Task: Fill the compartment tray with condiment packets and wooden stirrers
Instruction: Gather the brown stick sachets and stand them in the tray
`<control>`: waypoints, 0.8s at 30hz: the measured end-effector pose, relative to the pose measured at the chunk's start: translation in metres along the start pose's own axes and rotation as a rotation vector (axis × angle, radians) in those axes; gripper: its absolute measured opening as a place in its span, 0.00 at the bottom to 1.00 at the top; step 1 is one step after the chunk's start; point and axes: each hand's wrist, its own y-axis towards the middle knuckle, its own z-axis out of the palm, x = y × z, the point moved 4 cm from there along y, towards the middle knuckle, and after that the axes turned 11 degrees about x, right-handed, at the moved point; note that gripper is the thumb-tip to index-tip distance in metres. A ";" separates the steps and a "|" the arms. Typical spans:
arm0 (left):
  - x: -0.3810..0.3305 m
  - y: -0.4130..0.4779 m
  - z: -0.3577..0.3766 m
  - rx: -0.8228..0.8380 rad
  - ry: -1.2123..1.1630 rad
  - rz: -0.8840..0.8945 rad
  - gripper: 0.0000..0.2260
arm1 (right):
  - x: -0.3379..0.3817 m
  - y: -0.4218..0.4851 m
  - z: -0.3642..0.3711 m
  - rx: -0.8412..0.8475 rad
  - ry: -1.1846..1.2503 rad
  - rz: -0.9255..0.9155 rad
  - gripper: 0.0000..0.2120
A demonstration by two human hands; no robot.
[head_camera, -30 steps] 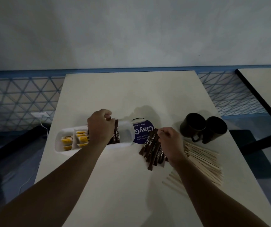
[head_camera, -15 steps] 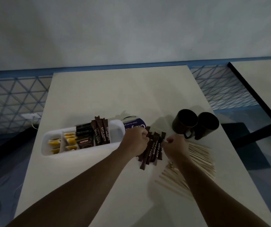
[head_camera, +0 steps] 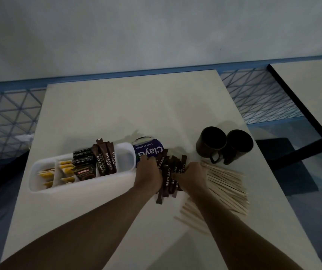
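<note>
White table (head_camera: 117, 114) against a pale wall, dim light. The long white compartment tray (head_camera: 78, 187) lies left of centre: yellow packets (head_camera: 65, 170) in its two left cells, black packets (head_camera: 82, 157) next, brown stick packets (head_camera: 105, 162) standing upright beyond them. Wooden stirrers (head_camera: 228, 188) fan out flat on the right, with two dark mugs (head_camera: 211, 144) touching each other behind them. Between tray and stirrers sits a loose pile (head_camera: 169, 172) of the same brown sticks. Your left hand (head_camera: 148, 172) and right hand (head_camera: 192, 174) meet on it, fingers of both curled round sticks.
</note>
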 end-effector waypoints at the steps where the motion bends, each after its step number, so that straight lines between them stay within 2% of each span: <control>1: 0.000 0.001 0.000 -0.004 -0.008 0.002 0.09 | 0.000 0.001 0.000 -0.003 0.017 0.006 0.07; 5: 0.001 0.004 0.000 0.027 -0.069 -0.041 0.06 | 0.001 0.002 0.000 -0.037 -0.025 0.022 0.12; 8: -0.001 0.005 -0.002 0.062 0.006 -0.105 0.11 | 0.004 0.004 0.002 -0.034 -0.111 -0.002 0.13; 17: -0.004 0.002 0.002 0.186 0.081 -0.163 0.10 | 0.006 0.007 0.006 0.050 -0.267 -0.024 0.09; 24: -0.010 -0.009 -0.006 0.285 0.208 -0.139 0.12 | 0.006 0.002 -0.001 0.103 -0.188 -0.003 0.08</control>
